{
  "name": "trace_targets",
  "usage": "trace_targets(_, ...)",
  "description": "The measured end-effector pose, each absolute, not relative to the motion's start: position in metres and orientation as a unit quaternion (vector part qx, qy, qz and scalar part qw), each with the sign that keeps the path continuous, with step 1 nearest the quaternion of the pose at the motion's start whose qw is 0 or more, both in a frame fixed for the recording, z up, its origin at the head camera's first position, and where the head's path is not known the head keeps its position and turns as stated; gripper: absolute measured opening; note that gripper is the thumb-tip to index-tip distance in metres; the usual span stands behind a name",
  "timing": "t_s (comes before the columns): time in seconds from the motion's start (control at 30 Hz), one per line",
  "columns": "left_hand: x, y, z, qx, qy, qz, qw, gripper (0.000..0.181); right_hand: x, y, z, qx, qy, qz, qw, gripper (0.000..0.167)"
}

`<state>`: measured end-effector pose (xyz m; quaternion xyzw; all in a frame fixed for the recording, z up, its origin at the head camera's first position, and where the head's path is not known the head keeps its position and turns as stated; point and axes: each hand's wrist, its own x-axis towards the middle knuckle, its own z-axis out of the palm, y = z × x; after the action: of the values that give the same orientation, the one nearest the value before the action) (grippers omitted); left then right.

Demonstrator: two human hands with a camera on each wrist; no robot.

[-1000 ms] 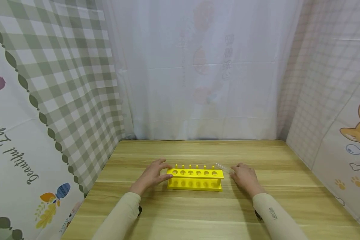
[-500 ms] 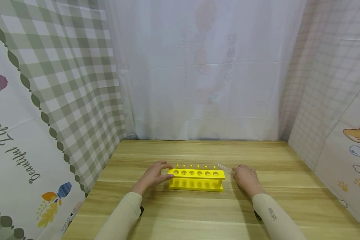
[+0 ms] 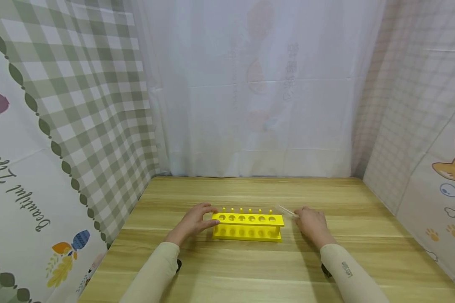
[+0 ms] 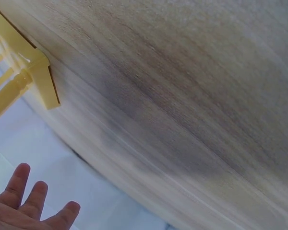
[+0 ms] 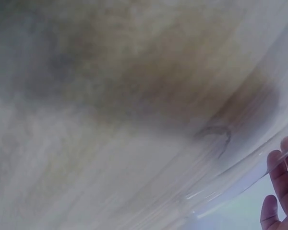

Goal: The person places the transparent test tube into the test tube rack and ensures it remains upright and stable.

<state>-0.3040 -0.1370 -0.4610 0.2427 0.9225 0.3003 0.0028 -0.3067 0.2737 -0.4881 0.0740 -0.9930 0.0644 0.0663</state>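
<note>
A yellow rack (image 3: 246, 222) stands on the table, a row of round holes along its top and a row of pegs behind. My left hand (image 3: 193, 221) holds its left end, thumb on the top and index finger by the back corner. The left wrist view shows a rack corner (image 4: 12, 38) and spread fingers of my left hand (image 4: 33, 206). Right of the rack, my right hand (image 3: 312, 223) pinches the near end of a clear tube (image 3: 287, 211), which slants toward the back left. My right hand (image 5: 283, 191) has the tube against its fingertips; whether a second tube lies beside it, I cannot tell.
The wooden table (image 3: 227, 269) extends around the rack. A white curtain (image 3: 212, 126) hangs behind its far edge. Green checked cloth (image 3: 110, 92) covers the left side, and a printed cloth (image 3: 409, 126) the right.
The tube at my right fingers has shifted slightly to the right and shows more distinctly. My left hand and the rack hold the same position relative to each other.
</note>
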Motion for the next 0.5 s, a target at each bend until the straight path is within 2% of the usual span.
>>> trace_targets(0.27,-0.304,-0.138,-0.461,0.233,0.921,0.313,0.009,0.040,-0.304,0.269,-0.481,0.101,-0.976,0.113,0.156,0.026)
trace_targets(0.5,-0.303,-0.135,-0.458,0.235,0.921,0.309,0.007,0.040,-0.306,0.262,-0.472,0.099,-0.964,0.168,0.182,0.030)
